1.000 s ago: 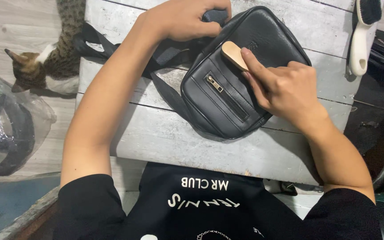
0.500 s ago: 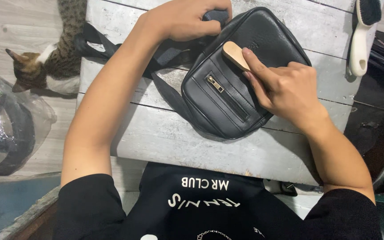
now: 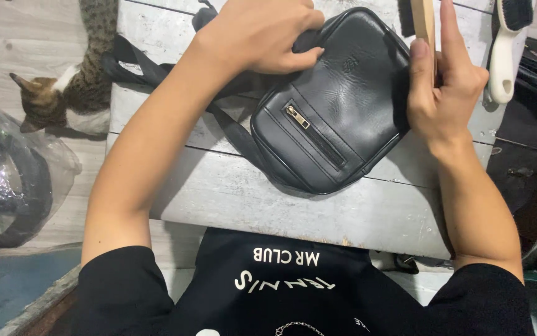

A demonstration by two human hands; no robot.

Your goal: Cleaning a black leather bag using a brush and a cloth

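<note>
A small black leather bag (image 3: 337, 106) with a gold zipper pull lies on a grey wooden table (image 3: 231, 199). My left hand (image 3: 262, 34) grips the bag's top left corner, where its black strap (image 3: 156, 68) trails off to the left. My right hand (image 3: 443, 81) is at the bag's right edge and holds a wooden-backed brush (image 3: 423, 18) upright, its top cut off by the frame.
A white-handled brush (image 3: 505, 43) with black bristles lies at the table's far right. A tabby and white cat (image 3: 75, 93) lies on the floor to the left. A clear plastic bag (image 3: 13, 174) with dark contents sits at the lower left. Dark objects stand right of the table.
My right hand has moved the wooden brush off the bag's front to its right edge, tipping it upright. The left hand keeps its grip on the bag's corner.
</note>
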